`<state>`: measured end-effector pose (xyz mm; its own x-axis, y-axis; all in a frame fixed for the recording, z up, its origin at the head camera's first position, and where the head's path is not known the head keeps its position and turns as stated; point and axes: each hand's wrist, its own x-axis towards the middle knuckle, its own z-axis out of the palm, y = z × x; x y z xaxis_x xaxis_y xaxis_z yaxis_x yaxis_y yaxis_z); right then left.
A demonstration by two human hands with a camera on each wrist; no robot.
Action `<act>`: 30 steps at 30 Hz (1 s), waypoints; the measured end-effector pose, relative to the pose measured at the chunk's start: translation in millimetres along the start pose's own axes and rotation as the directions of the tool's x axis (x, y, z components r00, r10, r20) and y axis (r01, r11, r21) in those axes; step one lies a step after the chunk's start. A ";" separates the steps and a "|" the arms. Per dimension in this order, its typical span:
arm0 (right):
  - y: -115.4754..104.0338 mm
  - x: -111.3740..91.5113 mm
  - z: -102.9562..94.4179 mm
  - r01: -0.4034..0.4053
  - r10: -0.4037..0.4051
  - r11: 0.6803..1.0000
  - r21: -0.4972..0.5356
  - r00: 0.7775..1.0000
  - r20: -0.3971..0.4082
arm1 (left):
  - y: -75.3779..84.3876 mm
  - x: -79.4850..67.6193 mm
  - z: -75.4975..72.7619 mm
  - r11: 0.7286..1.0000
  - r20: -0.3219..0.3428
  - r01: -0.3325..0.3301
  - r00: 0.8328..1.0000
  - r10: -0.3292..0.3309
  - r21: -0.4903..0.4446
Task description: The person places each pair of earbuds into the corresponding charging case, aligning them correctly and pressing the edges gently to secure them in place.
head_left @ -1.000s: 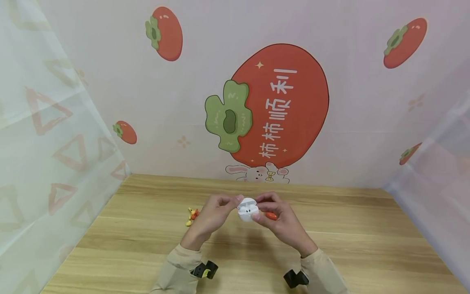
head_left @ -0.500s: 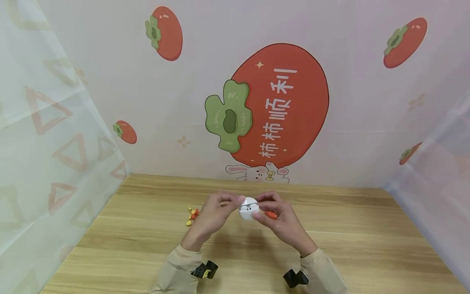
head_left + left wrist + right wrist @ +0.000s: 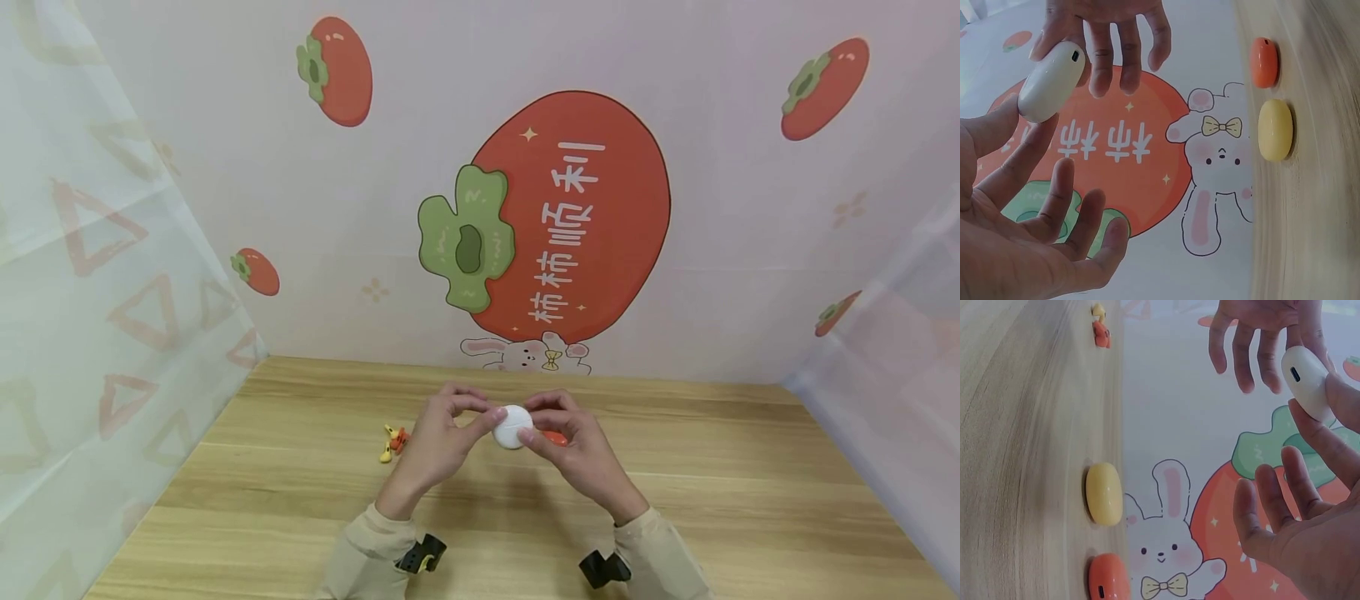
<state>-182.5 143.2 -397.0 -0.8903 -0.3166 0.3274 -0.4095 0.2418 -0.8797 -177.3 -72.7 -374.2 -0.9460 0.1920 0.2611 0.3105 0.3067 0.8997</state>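
A white earbud charging case (image 3: pixel 513 427), its lid down with a thin seam line, is held up over the table between both hands. My left hand (image 3: pixel 437 442) pinches its left side with thumb and index finger, the other fingers spread loosely. From the right, my right hand (image 3: pixel 577 450) grips the case between thumb and fingers. The dark charging port on the white case (image 3: pixel 1052 82) shows in both wrist views. An orange case (image 3: pixel 1264 62) and a yellow case (image 3: pixel 1275 130) rest on the table beyond; the yellow one is hidden in the head view.
On the wooden table (image 3: pixel 712 500), left of the left hand, lie loose yellow earbuds (image 3: pixel 386 452) and orange earbuds (image 3: pixel 399 440). A printed cloth wall (image 3: pixel 375 192) stands at the back edge, with cloth sides left and right. Black devices are strapped to both wrists.
The white case's lid has swung from raised, with white earbuds showing inside, to down. The left thumb has moved slightly right and down onto the case; the right hand stays nearly still.
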 end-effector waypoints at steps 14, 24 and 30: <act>0.6 0.7 -1.3 -0.070 0.070 0.997 0.018 0.997 -0.027 | 3.2 -1.1 6.8 0.901 -0.035 -0.309 0.942 0.334 0.304; 0.7 1.6 -1.3 -0.144 0.146 0.988 0.050 0.988 -0.045 | -4.8 1.5 10.7 0.672 0.091 -0.489 0.840 0.535 0.557; 0.8 2.0 -1.5 -0.147 0.150 0.987 0.068 0.988 -0.043 | -7.9 1.7 13.0 0.649 0.071 -0.475 0.835 0.546 0.595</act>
<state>-184.9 144.2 -396.5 -0.9494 -0.2369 0.2062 -0.2597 0.2227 -0.9397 -180.2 -62.6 -385.5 -0.6138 0.3943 0.6839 0.7057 0.6623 0.2516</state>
